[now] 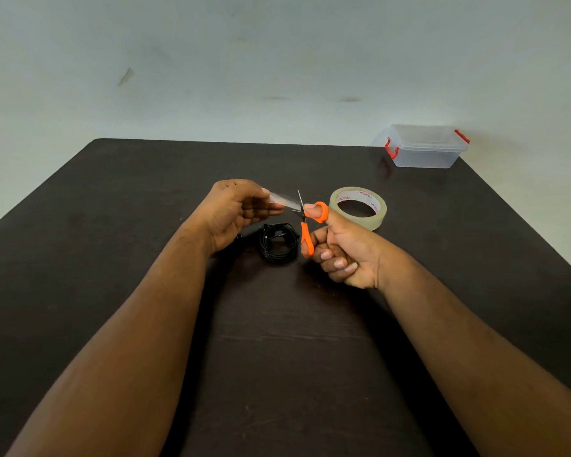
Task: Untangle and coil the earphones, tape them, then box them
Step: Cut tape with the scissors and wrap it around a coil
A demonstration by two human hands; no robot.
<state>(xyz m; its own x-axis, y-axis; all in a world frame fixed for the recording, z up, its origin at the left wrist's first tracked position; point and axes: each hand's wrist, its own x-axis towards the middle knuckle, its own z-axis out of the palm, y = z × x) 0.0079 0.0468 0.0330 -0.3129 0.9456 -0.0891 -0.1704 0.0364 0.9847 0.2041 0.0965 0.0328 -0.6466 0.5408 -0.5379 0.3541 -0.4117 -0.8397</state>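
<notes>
Black earphones [276, 243] lie coiled on the dark table [277, 341], just below and between my hands. My left hand [234, 214] pinches a short strip of clear tape [284, 200] above the coil. My right hand [343, 250] grips orange-handled scissors [307, 225], thumb through one loop, with the blades parted around the strip's right end. The roll of clear tape [359, 207] lies flat just right of the scissors. A clear plastic box [426, 147] with red clips stands without a lid at the table's far right corner.
A pale wall rises behind the table's far edge. My two forearms cross the near half of the table. The table's right edge runs diagonally past the box.
</notes>
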